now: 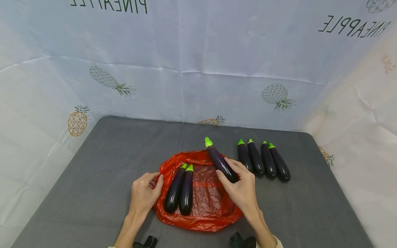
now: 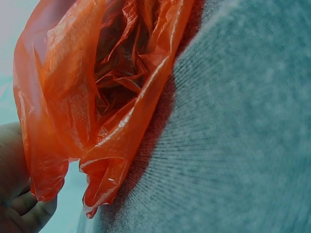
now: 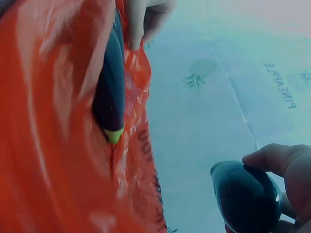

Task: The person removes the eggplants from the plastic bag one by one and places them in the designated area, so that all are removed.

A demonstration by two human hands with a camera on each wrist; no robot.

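Observation:
A red plastic bag [image 1: 201, 224] lies spread on the table with its mouth wide. Two dark purple eggplants [image 1: 180, 193] with green tips lie side by side in its left half. My left hand [image 1: 144, 193] pinches the bag's left rim; in the left wrist view the thumb side of that hand [image 2: 14, 184] shows beside the thin red film. Over the bag's right side, my right hand [image 1: 240, 182] grips another eggplant [image 1: 221, 162] near its rounded end, its green tip pointing away. The right wrist view shows this eggplant [image 3: 248, 199] held between thumb and fingers.
Several more eggplants [image 1: 263, 160] lie in a row to the right of the bag on the grey table [image 1: 297, 213]. Behind the table hangs a pale cloth [image 1: 192, 41] printed with pineapples. Black devices [image 1: 147, 242] are strapped at the wrists.

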